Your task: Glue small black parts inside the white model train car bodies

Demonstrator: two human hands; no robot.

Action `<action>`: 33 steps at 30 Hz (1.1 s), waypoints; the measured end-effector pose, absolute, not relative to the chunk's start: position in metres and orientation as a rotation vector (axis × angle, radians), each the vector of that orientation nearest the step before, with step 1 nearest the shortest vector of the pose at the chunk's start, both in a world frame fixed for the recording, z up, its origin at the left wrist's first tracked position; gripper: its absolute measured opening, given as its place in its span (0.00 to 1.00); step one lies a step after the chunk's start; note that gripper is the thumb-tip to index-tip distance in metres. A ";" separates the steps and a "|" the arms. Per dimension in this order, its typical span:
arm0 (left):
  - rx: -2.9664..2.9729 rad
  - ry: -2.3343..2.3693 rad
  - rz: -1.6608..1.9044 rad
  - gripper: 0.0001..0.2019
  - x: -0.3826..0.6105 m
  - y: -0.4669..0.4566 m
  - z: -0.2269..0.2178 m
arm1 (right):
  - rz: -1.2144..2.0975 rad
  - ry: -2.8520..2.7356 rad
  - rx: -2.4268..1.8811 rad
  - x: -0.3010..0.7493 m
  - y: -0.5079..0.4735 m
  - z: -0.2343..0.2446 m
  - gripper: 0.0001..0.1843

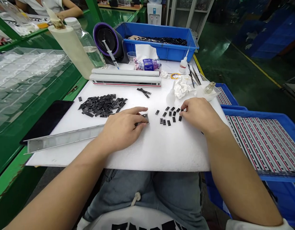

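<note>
My left hand [121, 129] is closed around one end of a long pale channel-shaped shell [66, 139], whose hollow side faces up and whose other end points to the left. Fingers and thumb of my right hand [197, 113] are pinched at a small black rectangular piece [182, 110], mostly hidden by the fingertips. Just left of that hand, several similar black pieces [170, 113] lie spread out singly on the white foam board [157, 150]. A heap of black pieces [101, 104] sits beyond my left hand, and a few more black strips [144, 92] lie farther back.
Two finished-looking white shells [125, 80] lie behind the pieces. Farther back stand a tissue pack [147, 64], a syringe [111, 55], a dropper bottle [183, 65] and a blue bin [157, 48]. Crumpled tissue [182, 88] and tweezers [196, 75] are right. Striped shells fill a blue tray [262, 111].
</note>
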State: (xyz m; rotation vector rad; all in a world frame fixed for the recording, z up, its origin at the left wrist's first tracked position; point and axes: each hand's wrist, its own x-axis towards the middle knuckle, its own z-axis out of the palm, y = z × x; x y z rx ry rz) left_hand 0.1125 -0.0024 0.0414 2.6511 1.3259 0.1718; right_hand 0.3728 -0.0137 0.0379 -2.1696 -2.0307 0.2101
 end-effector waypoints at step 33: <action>2.735 1.339 0.378 0.35 -0.027 -0.033 0.029 | 0.381 -1.448 -1.749 0.380 -0.013 0.047 0.08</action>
